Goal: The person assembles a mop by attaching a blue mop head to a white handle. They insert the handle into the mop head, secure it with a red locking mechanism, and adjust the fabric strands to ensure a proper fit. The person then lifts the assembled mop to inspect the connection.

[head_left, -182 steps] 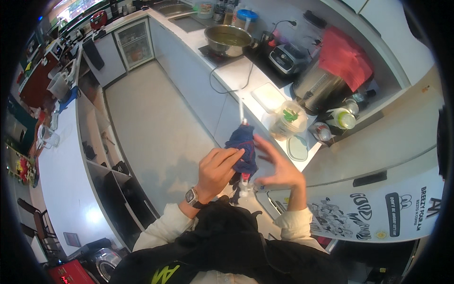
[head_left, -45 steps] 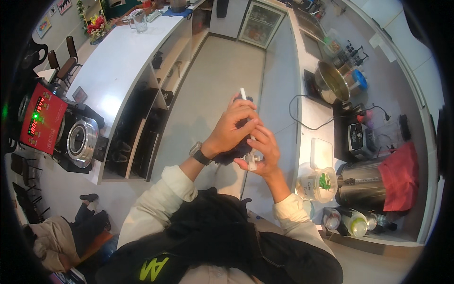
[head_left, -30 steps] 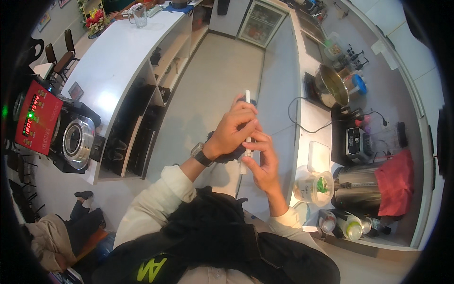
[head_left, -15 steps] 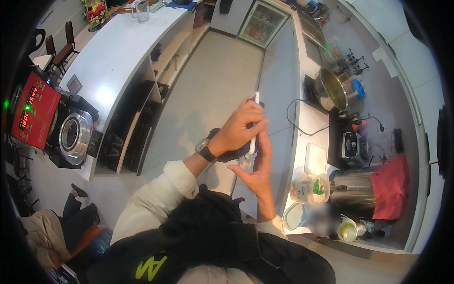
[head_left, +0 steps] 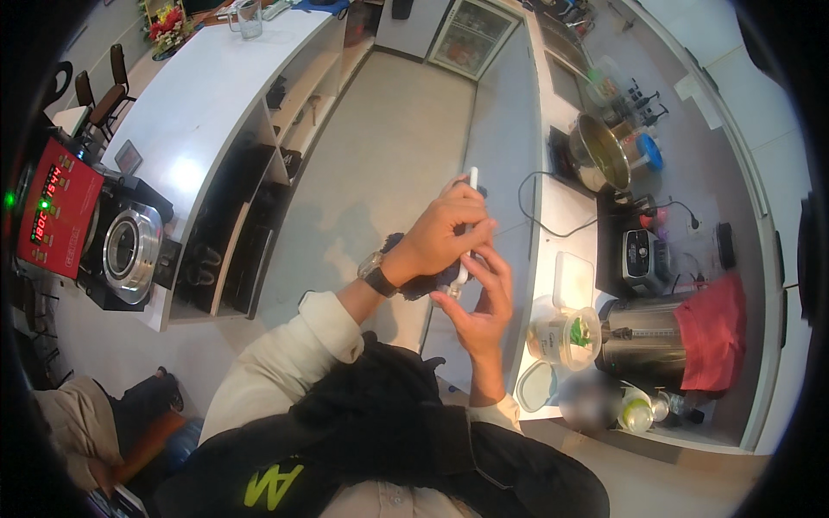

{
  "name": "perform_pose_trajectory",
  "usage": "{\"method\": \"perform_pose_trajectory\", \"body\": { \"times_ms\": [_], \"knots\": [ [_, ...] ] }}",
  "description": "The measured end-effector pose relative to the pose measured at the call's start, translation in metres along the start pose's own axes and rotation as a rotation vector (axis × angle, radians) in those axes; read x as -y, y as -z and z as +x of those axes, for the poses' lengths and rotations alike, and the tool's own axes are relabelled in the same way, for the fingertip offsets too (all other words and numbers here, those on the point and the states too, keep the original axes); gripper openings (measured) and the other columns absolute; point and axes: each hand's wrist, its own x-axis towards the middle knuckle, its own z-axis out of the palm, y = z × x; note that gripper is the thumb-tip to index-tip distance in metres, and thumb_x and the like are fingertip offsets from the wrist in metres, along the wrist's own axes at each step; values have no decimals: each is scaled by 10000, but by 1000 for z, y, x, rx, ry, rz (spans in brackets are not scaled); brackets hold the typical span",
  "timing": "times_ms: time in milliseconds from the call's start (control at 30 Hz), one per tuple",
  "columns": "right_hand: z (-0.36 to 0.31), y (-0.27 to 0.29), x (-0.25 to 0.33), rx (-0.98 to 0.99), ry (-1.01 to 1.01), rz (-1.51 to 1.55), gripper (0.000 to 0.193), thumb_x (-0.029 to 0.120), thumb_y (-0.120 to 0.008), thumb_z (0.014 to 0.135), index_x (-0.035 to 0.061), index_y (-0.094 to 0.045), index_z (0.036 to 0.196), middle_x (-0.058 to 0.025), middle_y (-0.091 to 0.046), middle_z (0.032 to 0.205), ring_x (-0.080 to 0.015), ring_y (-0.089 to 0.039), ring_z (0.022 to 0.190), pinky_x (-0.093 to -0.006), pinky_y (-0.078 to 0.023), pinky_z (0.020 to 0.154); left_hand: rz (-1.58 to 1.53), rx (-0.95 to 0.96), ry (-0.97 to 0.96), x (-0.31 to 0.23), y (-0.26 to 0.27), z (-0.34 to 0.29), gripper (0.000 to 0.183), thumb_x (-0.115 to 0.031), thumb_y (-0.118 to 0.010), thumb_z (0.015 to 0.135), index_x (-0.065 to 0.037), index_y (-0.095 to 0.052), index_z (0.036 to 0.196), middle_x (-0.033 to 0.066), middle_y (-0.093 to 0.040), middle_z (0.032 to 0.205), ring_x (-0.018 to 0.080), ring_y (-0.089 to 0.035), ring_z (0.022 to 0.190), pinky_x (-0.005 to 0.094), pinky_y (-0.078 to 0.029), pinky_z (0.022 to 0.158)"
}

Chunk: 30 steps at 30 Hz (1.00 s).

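Note:
My left hand [head_left: 445,230], with a dark watch at its wrist, is closed round a slim white rod [head_left: 473,177] whose top sticks up past the fingers. Lower down, my right hand [head_left: 484,315] pinches the rod's other end between thumb and curled fingers. Something pale or clear shows at that end, too small to make out. Much of the rod's middle is hidden by my fingers. Behind and below my left hand is a dark blue, ruffled thing [head_left: 421,283], partly covered; what it is I cannot tell.
At right, a counter holds a metal pot [head_left: 602,154], a clear tub [head_left: 566,338], a blender base [head_left: 644,262] and a steel container with a red cloth [head_left: 710,332]. A red sealing machine [head_left: 56,211] stands at left by a white counter [head_left: 194,108]. Another person [head_left: 82,423] is lower left.
My right hand has shifted slightly up, its fingers curling in and its thumb closing on the rod's lower end. My left hand keeps its hold. The view has shifted slightly.

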Motion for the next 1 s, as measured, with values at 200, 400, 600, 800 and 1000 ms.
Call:
{"method": "perform_pose_trajectory", "body": {
  "times_ms": [200,400,600,800,1000],
  "knots": [
    [-12,-19,10,-344,7,-106,465,131,-973,606,53,-658,939,-89,-683,1029,-255,-615,944,-361,-504,798,50,-51,-17,-6,-4,-2,238,-133,-629,934,-65,-694,716,-1,-564,674,184,-530,865,456,-313,1132],
    [-18,-25,9,-402,-17,-20,435,53,-958,609,51,-652,917,-43,-673,852,-233,-597,862,-341,-490,755,101,-71,-58,7,2,-2,195,-98,-718,858,-74,-661,673,-7,-569,679,189,-548,905,446,-325,1119],
    [-12,-24,13,-359,-179,82,433,24,-952,616,30,-633,908,-53,-600,943,-199,-574,865,-301,-472,762,25,-68,-34,8,1,-9,227,-130,-770,819,-82,-590,690,-5,-562,752,184,-570,940,519,-231,1185],
    [-22,-37,-2,-407,-423,590,637,58,-963,632,57,-505,1075,-41,-502,1032,-164,-520,979,-292,-442,877,45,129,-74,-11,8,-8,237,-198,-852,744,-90,-645,702,-9,-585,830,249,-508,1132,423,-367,1048],
    [-32,-36,-30,-314,-286,560,976,275,-1025,544,85,-383,1254,-73,-415,1199,-215,-469,1121,-386,-404,996,45,177,-56,-22,7,-12,286,-230,-887,676,-97,-636,704,-7,-565,856,273,-477,1163,416,-384,1025]
  ]
}}
